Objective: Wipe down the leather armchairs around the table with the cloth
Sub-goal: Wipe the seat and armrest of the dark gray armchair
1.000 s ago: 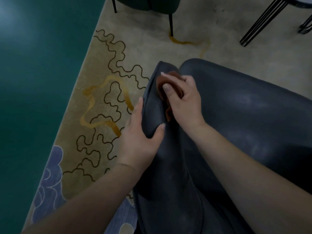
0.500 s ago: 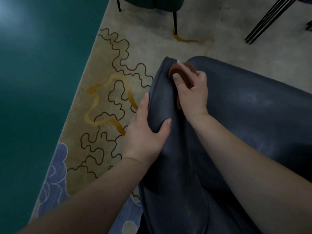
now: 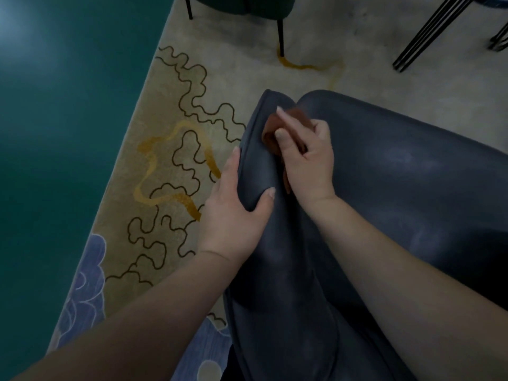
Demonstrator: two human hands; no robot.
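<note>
A dark grey leather armchair (image 3: 398,188) fills the right half of the head view, seen from above. My left hand (image 3: 236,213) grips its thin side panel, thumb on the inner face and fingers on the outer face. My right hand (image 3: 305,158) holds a bunched brown cloth (image 3: 275,127) and presses it into the crease between the side panel and the seat, near the panel's front tip. Most of the cloth is hidden under my fingers.
A beige rug (image 3: 178,149) with dark squiggles and orange lines lies under the chair, beside a teal floor (image 3: 60,133) at left. A dark green chair (image 3: 242,6) stands at the top, and black metal table legs (image 3: 428,31) at top right.
My right hand slid the cloth forward along the crease toward the panel's tip, then drew back slightly. My left hand kept its grip on the side panel.
</note>
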